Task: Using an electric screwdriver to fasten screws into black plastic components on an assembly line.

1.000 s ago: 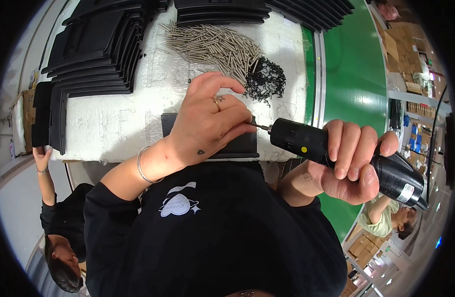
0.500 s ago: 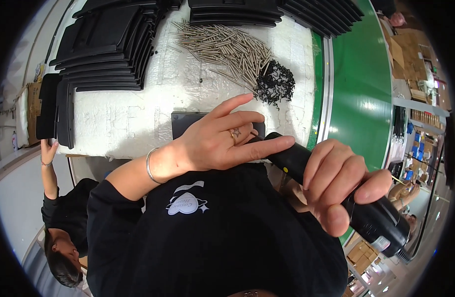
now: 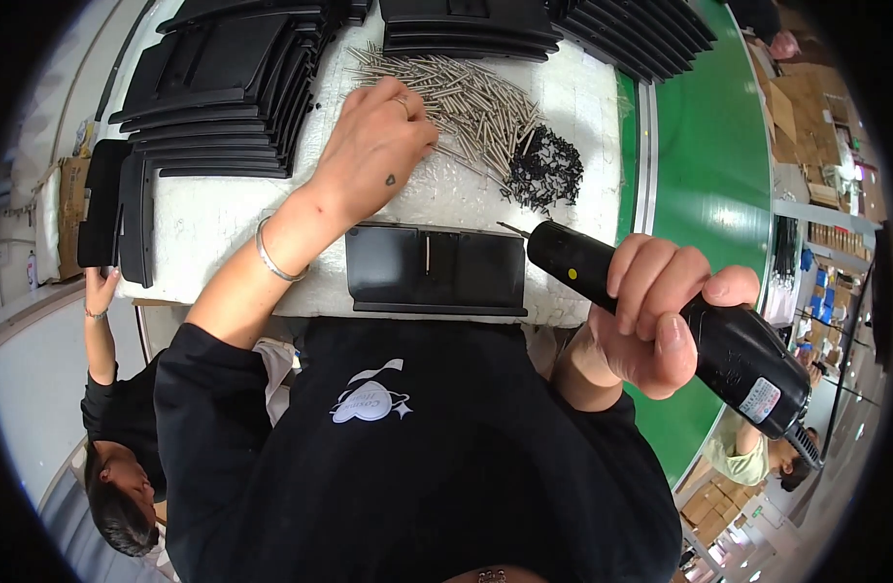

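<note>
Over the near-left side of the pins [image 3: 480, 102], your left hand [image 3: 380, 151] reached across the counter [image 3: 213, 233], its back turned up and its fingers curled close together. The fingertips were mostly hidden under the knuckles, so I cannot tell whether they had hold of a pin. Your right hand [image 3: 660, 316] was closed firmly around the black driver [image 3: 568, 257], fingers wrapped over the body and thumb along the near side. You held the driver aslant off to the right, its bit [image 3: 512, 229] pointing left and its cable [image 3: 806, 447] trailing from the back end.

Straight before you, at the near edge of the counter, a black panel [image 3: 393, 277] lay flat, with neither of your hands on it. One slim metal piece [image 3: 428, 256] showed near its middle, running front to back. Beyond the panel, the small black screws [image 3: 546, 175] were heaped against the right side of the pins. More panels stood in a left stack [image 3: 213, 83], a far stack [image 3: 466, 29] and a right stack [image 3: 650, 39]. At the counter's left end, a co-worker's hand [image 3: 100, 287] touched an upright black piece [image 3: 101, 209].
</note>
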`<act>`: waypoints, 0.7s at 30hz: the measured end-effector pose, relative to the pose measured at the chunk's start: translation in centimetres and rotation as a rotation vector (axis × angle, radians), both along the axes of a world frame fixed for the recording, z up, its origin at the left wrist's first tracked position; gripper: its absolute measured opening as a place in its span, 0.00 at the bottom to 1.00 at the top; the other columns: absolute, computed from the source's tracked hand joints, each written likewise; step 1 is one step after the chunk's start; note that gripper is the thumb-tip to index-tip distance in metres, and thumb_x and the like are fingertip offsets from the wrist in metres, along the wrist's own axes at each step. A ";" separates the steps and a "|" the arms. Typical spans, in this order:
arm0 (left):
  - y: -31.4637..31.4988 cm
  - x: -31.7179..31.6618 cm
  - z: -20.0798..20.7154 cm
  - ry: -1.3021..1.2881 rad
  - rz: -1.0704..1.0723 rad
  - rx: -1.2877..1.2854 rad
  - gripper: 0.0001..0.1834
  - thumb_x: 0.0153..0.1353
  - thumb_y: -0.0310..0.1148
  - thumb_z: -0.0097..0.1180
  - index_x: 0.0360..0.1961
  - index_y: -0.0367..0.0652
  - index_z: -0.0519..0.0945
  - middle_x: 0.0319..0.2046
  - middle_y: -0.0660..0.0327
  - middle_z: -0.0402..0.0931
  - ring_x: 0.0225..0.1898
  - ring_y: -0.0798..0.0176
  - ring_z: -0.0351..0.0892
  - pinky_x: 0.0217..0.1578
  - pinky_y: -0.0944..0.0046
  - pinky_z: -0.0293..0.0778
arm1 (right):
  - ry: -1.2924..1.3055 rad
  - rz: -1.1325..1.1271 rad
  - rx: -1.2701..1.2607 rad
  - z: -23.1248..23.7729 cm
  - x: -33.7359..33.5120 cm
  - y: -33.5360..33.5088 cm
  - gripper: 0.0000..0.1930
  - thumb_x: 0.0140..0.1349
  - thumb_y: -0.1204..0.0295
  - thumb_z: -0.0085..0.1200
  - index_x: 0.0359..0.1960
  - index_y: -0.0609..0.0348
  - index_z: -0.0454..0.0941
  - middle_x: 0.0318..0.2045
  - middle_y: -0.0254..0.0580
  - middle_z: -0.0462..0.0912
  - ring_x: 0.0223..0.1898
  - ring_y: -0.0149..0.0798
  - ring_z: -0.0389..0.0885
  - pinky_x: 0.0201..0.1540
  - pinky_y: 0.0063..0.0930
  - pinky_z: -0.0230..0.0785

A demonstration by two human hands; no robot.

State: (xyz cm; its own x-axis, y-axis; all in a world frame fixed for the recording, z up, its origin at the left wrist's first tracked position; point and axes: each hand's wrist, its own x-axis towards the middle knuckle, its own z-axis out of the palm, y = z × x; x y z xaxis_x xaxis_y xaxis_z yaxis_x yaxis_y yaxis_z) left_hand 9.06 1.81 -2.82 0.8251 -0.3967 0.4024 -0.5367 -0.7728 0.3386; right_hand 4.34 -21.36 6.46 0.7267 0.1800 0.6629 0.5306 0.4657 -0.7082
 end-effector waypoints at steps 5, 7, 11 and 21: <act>0.2 -1.1 1.2 0.074 -0.069 0.175 0.06 0.50 0.24 0.60 0.31 0.39 0.82 0.28 0.61 0.75 0.42 0.58 0.71 0.44 0.58 0.67 | 0.018 -0.019 0.010 -0.2 -0.4 0.4 0.18 0.54 0.76 0.49 0.48 0.55 0.65 0.18 0.29 0.66 0.16 0.26 0.64 0.25 0.23 0.58; 0.3 -2.6 1.3 0.092 -0.069 -0.170 0.08 0.50 0.21 0.59 0.33 0.38 0.82 0.27 0.59 0.75 0.38 0.56 0.71 0.40 0.58 0.69 | 0.032 -0.030 0.020 -0.2 -0.5 0.4 0.18 0.54 0.76 0.49 0.48 0.55 0.65 0.18 0.29 0.67 0.16 0.26 0.64 0.25 0.23 0.58; 0.3 -4.5 2.1 0.168 -0.049 -0.328 0.10 0.51 0.19 0.59 0.36 0.37 0.81 0.27 0.58 0.76 0.35 0.53 0.72 0.37 0.58 0.71 | 0.067 0.016 0.069 -0.3 -0.6 0.4 0.20 0.54 0.81 0.54 0.46 0.55 0.60 0.18 0.36 0.70 0.16 0.32 0.69 0.24 0.30 0.64; -1.0 -7.5 2.5 0.199 0.043 -0.489 0.10 0.50 0.19 0.62 0.35 0.38 0.82 0.34 0.57 0.80 0.35 0.55 0.79 0.34 0.62 0.75 | 0.076 0.147 -0.019 0.0 -0.6 0.0 0.22 0.53 0.85 0.53 0.47 0.54 0.59 0.21 0.38 0.72 0.19 0.34 0.71 0.27 0.33 0.67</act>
State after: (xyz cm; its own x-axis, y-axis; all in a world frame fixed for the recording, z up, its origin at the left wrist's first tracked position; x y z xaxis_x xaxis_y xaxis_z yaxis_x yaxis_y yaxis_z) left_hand 1.53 0.82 -0.36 0.9157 -0.1659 0.3661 -0.3967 -0.5194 0.7569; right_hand 3.76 -21.35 6.45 0.7398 0.3001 0.6022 0.4020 0.5206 -0.7532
